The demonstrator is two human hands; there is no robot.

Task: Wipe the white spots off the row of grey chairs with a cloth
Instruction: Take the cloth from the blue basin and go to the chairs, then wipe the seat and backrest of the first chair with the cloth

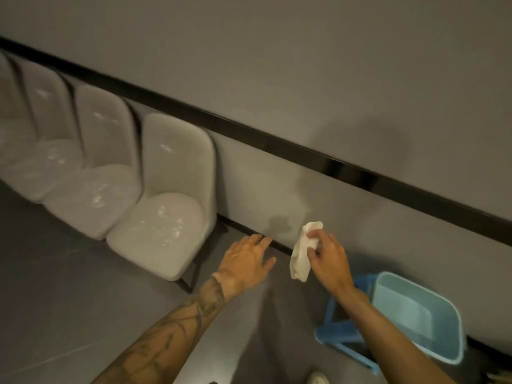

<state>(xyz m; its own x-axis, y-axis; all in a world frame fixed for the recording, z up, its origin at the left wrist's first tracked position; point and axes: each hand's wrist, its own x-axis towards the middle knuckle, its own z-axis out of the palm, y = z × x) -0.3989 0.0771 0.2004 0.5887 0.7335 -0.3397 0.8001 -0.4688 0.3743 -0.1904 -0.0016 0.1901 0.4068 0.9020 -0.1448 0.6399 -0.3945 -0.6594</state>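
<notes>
Grey chairs (163,195): smooth padded shells, rounded backs, white spots on seats, along wall. White cloth (302,253): crumpled, pinched in right hand (327,256) fingers. Left hand (246,259): fingers spread, holding nothing. Pale blue plastic basin (421,314). No legible writing.

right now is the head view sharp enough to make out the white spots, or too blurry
Head view: the nearest chair shows smeared white spots on its seat; the far chairs at left are blurred; soft shadows fall on the wall above the cloth in the right hand; the wide lens tilts the black rail.
</notes>
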